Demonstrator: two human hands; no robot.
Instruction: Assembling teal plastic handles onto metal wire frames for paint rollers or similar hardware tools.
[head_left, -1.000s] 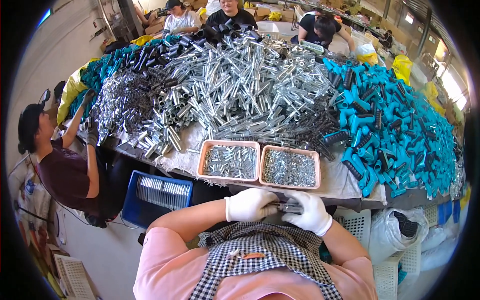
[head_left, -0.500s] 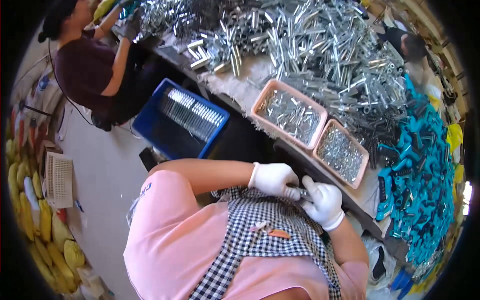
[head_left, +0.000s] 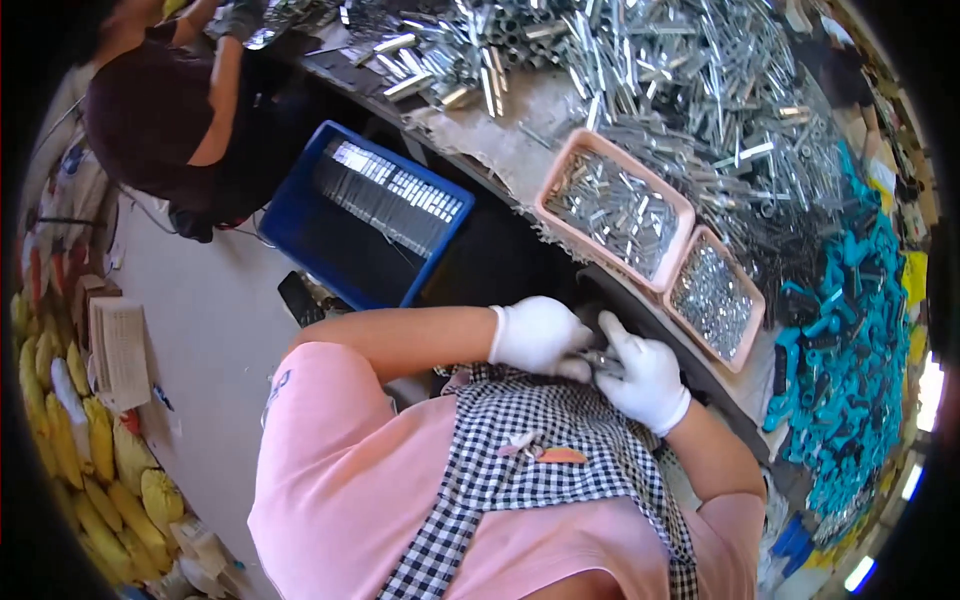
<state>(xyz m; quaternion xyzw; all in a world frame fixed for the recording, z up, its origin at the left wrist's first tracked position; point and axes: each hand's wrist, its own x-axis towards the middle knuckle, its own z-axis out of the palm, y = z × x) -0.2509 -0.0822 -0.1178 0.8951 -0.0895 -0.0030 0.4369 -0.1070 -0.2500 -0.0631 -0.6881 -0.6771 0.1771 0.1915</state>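
Place: small-parts assembly workshop, hand work at a shared bench.
Worktop (head_left: pixel 520 110): long, cloth-covered, heaped with bright metal tubes and fittings (head_left: pixel 690 90).
Sorting trays: two pink trays (head_left: pixel 612 205) (head_left: pixel 715 298) at the near edge, full of small silver pieces.
Plastic stock: pile of teal handles (head_left: pixel 850 330) at the right end.
Floor storage: blue crate (head_left: pixel 375 215) under the worktop, holding metal parts in rows.
Staffing: second person (head_left: pixel 165 120) at the same worktop; white work gloves (head_left: pixel 540 335) in use.

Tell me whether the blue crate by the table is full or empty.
Partly filled: the blue crate holds rows of silvery metal pieces along one side; the rest shows bare blue floor.
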